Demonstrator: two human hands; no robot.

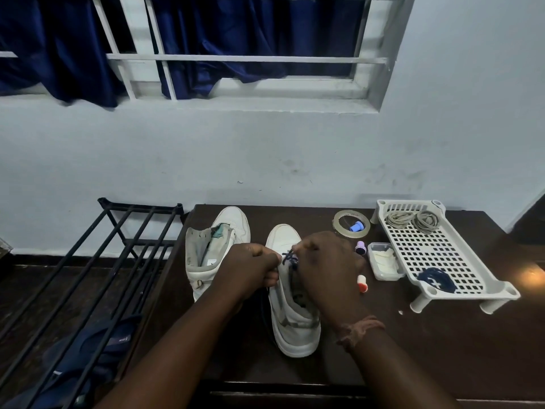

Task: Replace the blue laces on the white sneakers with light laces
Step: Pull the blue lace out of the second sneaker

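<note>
I see my left hand (250,268) curled tight on the near sneaker (290,305) on the table (427,343); my right hand (327,261) seemingly pinches its blue lace (290,257). Light laces (413,221) lie in the tray (442,252).

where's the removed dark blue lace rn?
In the head view, the coiled dark blue lace lies at the near end of the white perforated plastic tray, right of the sneakers, opposite the light laces.
</note>
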